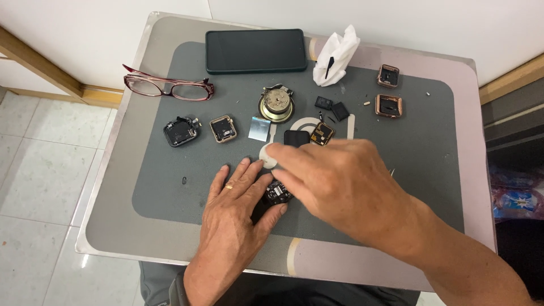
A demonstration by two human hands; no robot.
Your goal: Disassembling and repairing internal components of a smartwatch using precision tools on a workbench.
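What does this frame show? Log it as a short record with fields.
setting: grey mat on a small table, tiled floor beside it
left hand: flat on the mat, thumb against a small black watch body
right hand: over the watch body, fingertips pinching a white round pad
above the hands: phone, red glasses, round metal part, crumpled tissue
left of centre: two opened watch cases
right: two copper-coloured cases
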